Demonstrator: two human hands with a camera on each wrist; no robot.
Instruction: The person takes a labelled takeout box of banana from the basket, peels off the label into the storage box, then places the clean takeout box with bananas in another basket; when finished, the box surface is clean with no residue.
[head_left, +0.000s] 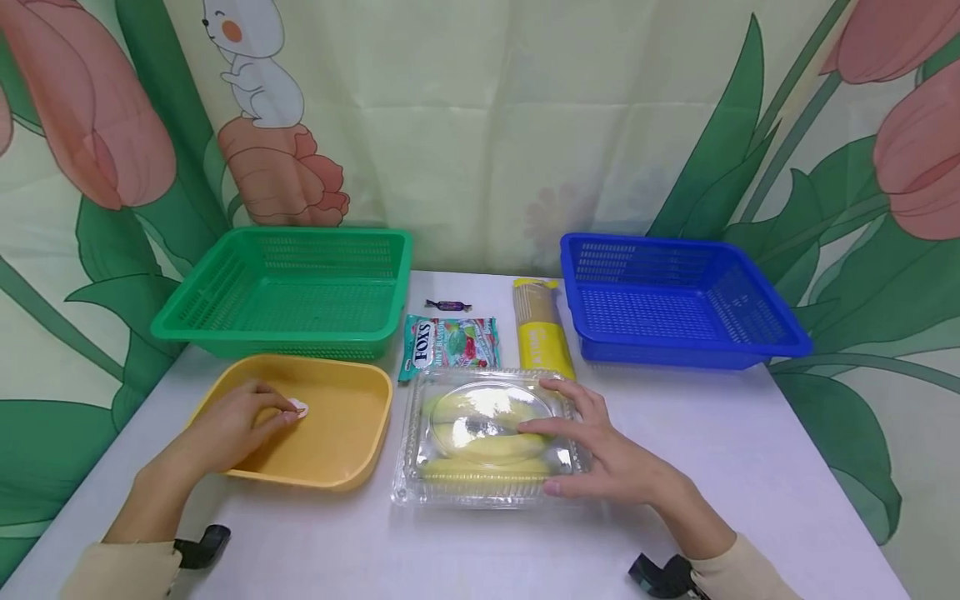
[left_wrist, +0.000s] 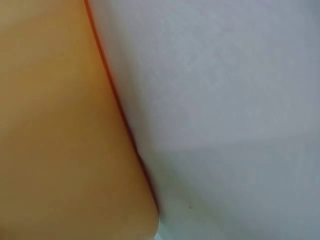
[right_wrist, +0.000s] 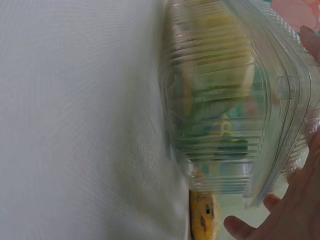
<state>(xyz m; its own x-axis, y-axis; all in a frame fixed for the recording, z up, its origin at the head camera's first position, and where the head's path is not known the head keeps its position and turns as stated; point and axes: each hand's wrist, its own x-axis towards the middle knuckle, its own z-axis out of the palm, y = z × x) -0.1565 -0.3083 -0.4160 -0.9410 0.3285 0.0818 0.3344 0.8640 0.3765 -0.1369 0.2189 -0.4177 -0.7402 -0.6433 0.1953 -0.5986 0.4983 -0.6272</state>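
My left hand (head_left: 243,423) reaches into the orange tray (head_left: 352,475) and pinches a small round white-and-pink piece (head_left: 299,407) between thumb and fingers. That piece is mostly covered by the fingertips, so its kind is unclear. My right hand (head_left: 611,454) lies with spread fingers over the right side of a clear plastic clamshell box (head_left: 408,467), fingertips on its lid. Inside the closed box are several long yellow, banana-like fruits (head_left: 487,446). In the right wrist view the box's ribbed side (right_wrist: 215,115) shows, with fingers along its lid.
Behind the box lie a FOX'S candy bag (head_left: 450,343), a purple wrapped candy (head_left: 448,306) and a yellow-and-clear pack of noodles (head_left: 543,333). A green basket (head_left: 281,342) stands at the back left, a blue basket (head_left: 690,354) at the back right. A printed curtain hangs behind.
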